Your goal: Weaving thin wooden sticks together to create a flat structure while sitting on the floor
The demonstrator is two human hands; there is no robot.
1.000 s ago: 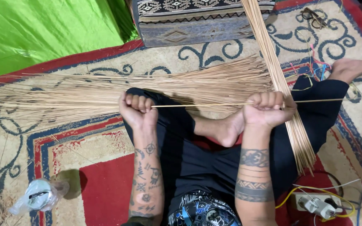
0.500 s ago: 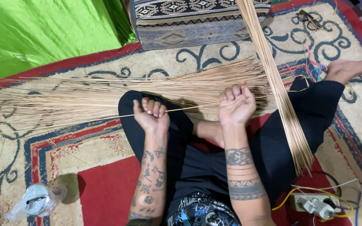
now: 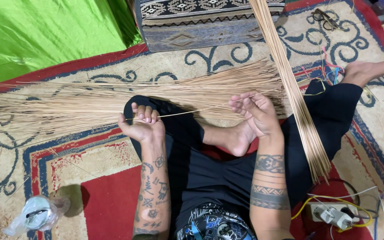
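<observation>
i'm seeing my left hand (image 3: 142,123) at centre frame, palm up, fingers curling shut around one thin stick (image 3: 187,112). my right hand (image 3: 255,113) is sitting right of centre, palm up, fingers bending loosely and pinching the stick's other end. the stick is running between them, just below the fanned stick pile (image 3: 112,100) stretching across the carpet (image 3: 90,155).

Thin stick (image 3: 187,113) between left hand (image 3: 142,122) and right hand (image 3: 254,112), above fanned stick pile (image 3: 112,100).
</observation>
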